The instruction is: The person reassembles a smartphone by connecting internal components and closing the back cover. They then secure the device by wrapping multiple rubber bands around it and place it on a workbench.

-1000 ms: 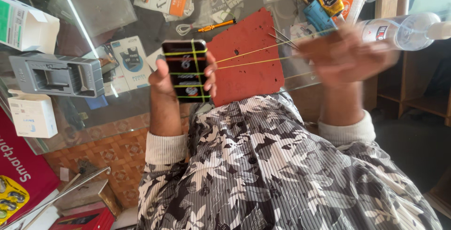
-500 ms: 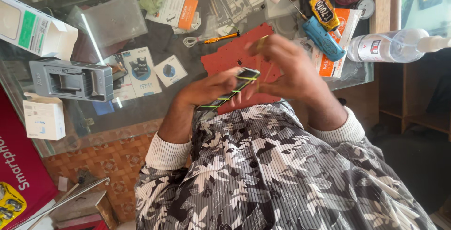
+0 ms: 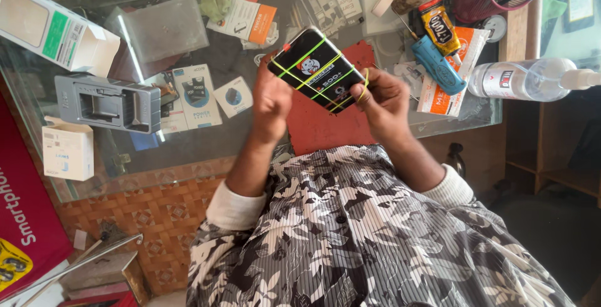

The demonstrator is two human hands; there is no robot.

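gripping a banded black phone (image 3: 316,72): left hand (image 3: 270,103), right hand (image 3: 383,101), both closed on it

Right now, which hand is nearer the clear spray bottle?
Right. The right hand grips the banded phone on the side toward the spray bottle; the left hand holds its far edge.

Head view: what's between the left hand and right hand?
In the head view, the black phone, wrapped in yellow rubber bands, spans the gap between the left hand and right hand. Both hands grip it, above the red mat.
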